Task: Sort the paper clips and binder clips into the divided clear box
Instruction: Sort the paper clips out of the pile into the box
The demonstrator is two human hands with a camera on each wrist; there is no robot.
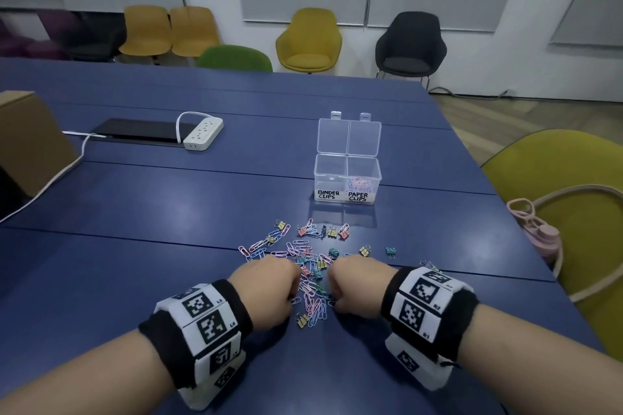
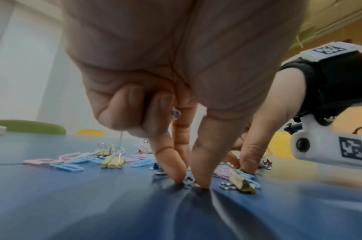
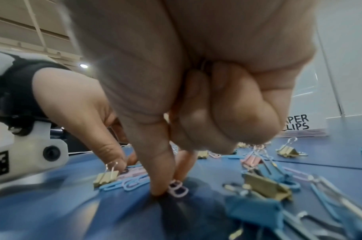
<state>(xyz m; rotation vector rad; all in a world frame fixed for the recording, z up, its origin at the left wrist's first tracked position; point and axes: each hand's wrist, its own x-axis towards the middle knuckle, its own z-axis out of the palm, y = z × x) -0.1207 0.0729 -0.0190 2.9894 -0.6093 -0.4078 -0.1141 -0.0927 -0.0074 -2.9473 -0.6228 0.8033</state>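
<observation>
At six o'clock of the clear box (image 1: 347, 178), left hand (image 2: 176, 97) pinches a blue paper clip (image 2: 188, 181), right hand (image 3: 186, 97) a pink paper clip (image 3: 178, 188); tangled neighbours may ride along and drop.

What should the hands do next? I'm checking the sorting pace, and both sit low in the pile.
Probably lift both clips and carry them to the box's PAPER CLIPS compartment. The left hand pinches a blue paper clip against the table, the right hand a pink paper clip. That compartment, lid open, already holds paper clips.
</observation>
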